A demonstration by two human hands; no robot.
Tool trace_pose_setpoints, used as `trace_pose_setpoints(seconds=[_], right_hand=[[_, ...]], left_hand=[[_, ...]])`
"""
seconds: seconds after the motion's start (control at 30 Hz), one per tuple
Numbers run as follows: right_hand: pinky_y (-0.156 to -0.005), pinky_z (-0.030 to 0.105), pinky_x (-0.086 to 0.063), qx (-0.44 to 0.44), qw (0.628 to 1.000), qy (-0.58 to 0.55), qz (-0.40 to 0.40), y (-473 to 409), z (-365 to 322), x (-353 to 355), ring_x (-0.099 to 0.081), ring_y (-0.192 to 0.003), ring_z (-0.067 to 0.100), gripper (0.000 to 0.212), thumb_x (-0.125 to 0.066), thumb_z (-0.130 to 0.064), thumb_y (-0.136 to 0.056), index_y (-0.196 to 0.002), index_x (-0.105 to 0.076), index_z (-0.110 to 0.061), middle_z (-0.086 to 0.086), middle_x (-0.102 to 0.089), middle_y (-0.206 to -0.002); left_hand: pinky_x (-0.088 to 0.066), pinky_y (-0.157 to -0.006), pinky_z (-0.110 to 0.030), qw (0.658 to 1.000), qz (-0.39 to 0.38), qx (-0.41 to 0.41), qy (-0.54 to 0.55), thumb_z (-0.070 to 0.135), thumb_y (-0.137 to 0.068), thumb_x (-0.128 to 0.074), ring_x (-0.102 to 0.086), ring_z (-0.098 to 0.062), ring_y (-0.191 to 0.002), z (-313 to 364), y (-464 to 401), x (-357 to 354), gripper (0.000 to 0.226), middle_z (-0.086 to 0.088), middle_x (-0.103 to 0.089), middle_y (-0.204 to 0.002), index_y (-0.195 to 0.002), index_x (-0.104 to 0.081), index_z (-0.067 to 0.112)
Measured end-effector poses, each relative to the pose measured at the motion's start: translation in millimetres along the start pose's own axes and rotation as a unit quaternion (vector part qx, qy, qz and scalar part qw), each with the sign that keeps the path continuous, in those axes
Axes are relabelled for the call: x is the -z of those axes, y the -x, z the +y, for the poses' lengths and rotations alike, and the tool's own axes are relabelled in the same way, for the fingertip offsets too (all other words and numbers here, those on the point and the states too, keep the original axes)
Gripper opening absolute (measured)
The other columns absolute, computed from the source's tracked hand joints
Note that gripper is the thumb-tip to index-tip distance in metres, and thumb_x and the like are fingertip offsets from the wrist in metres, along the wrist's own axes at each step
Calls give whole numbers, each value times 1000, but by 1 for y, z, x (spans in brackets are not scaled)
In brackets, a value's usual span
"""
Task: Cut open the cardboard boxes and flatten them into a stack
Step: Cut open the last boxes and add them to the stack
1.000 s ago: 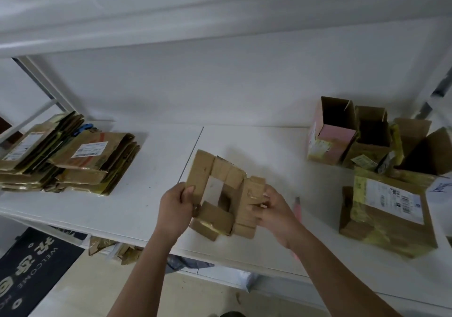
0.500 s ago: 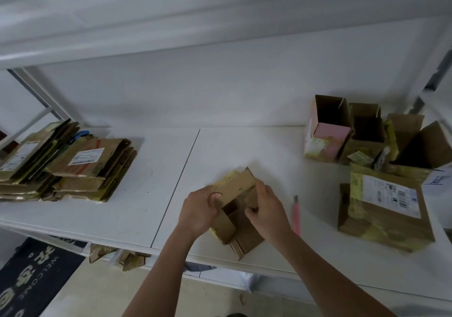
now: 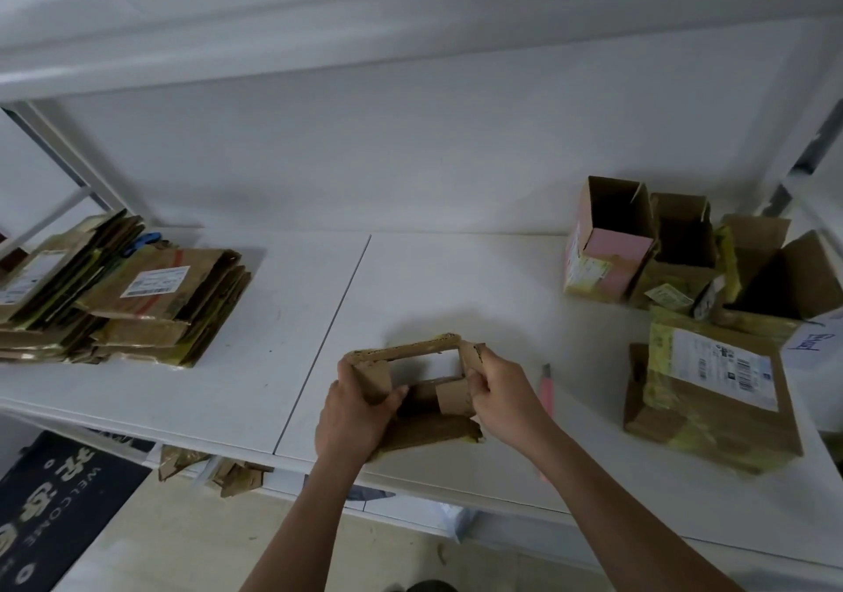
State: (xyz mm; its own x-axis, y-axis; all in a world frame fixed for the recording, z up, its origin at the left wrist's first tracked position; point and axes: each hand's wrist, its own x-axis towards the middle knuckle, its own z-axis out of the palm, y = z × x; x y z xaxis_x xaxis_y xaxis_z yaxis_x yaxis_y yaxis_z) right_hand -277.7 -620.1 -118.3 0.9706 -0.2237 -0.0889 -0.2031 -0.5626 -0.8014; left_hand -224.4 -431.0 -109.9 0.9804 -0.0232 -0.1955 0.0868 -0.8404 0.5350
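- Small opened cardboard box [image 3: 413, 390] sits near the counter [image 3: 456, 281] front edge; left hand [image 3: 353, 413] grips its left wall, right hand [image 3: 499, 393] pinches its right flap
- Flattened stack [image 3: 150, 304] lies far left; uncut boxes [image 3: 684, 263] stand at right; pink cutter [image 3: 546, 386] just beside the right hand

Two bare forearms with no sleeves, left hand [image 3: 353, 413] and right hand [image 3: 504, 393] ungloved

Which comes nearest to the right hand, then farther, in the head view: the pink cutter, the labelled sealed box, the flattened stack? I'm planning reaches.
From the right hand:
1. Pink cutter, just to its right on the table.
2. Labelled sealed box, farther right.
3. Flattened stack, far left, across the table seam.
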Motion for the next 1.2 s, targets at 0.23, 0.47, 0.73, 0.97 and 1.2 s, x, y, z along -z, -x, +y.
trace_pose_setpoints(seconds=[0.23,0.47,0.73,0.97,1.2], right_hand=[[-83,16,-46,4,999,-15,45,-3,-1,-10,-64,-103,13,51,-66,-29,-92,-138,-46,-22,-3,-64,-114],[-77,31,-53,-35,990,102,91,-10,-5,-20,-64,-101,18,71,-78,-46,-77,-134,-39,-27,-8,-59,-113],[-80,37,-54,-37,989,110,95,-9,-3,-21,-61,-113,23,100,-80,-49,-72,-148,-20,-26,-3,-52,-135],[-72,34,-56,-45,986,110,114,-8,5,-22,-66,-96,24,94,-77,-27,-76,-147,-15,-28,2,-58,-126],[-77,36,-59,-50,986,106,120,-5,3,-21,-64,-106,22,107,-85,-32,-71,-148,-9,-31,-2,-55,-131]], left_hand=[[-55,-67,-29,988,-62,-19,142,28,-88,-64,-66,-12,-73,-8,-5,12,49,5,-67,-80,-130,-41,37],[-59,-66,-28,941,-130,23,311,19,-100,-42,-66,-24,-97,-6,1,29,43,-1,-62,-104,-123,-52,54],[-59,-67,-31,912,-145,43,381,18,-100,-35,-62,-29,-103,-7,7,35,36,-8,-63,-114,-111,-62,39],[-59,-80,-41,889,-145,39,433,15,-99,-31,-61,-27,-109,0,5,41,50,0,-65,-118,-106,-72,43],[-58,-84,-44,890,-149,45,429,16,-98,-30,-58,-30,-115,3,4,41,50,-5,-63,-125,-111,-71,41]])
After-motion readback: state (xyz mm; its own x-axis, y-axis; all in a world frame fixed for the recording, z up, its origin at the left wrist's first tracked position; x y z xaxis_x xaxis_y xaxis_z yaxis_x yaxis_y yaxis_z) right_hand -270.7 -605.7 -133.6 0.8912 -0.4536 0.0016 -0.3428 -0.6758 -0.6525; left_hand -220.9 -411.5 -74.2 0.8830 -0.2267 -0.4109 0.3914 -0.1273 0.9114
